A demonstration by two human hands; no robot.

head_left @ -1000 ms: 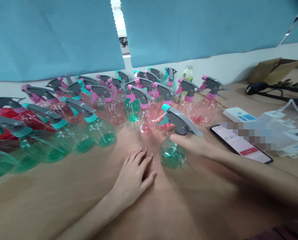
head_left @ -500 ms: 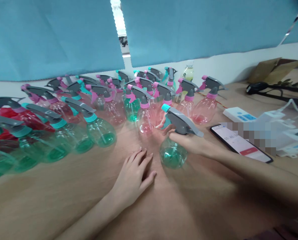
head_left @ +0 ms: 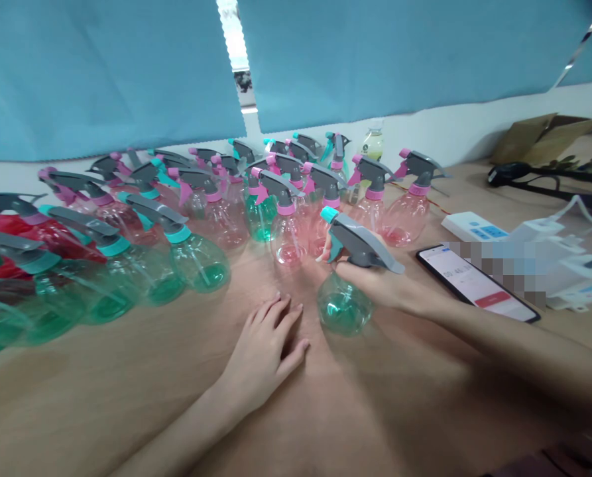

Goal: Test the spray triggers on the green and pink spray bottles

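Observation:
My right hand (head_left: 368,281) is wrapped round the neck of a green spray bottle (head_left: 344,308), fingers at its teal trigger. This bottle stands upright, its teal nozzle pointing up and to the left. Palm down on the wooden table (head_left: 176,384), my left hand (head_left: 263,344) rests with fingers apart and holds nothing. Beyond both hands stands a clear pink spray bottle (head_left: 290,240) with a pink collar. Another green spray bottle (head_left: 201,265) is to the left of it.
Rows of pink and green spray bottles fill the table's left and back. At the right lie a phone (head_left: 477,281) showing a timer, a white power strip (head_left: 474,228), black glasses (head_left: 539,179) and a cardboard piece (head_left: 529,140). Blue curtains (head_left: 126,73) hang behind.
The fingers of my right hand have curled closer against the teal trigger. My left hand and the held bottle stay almost where they were.

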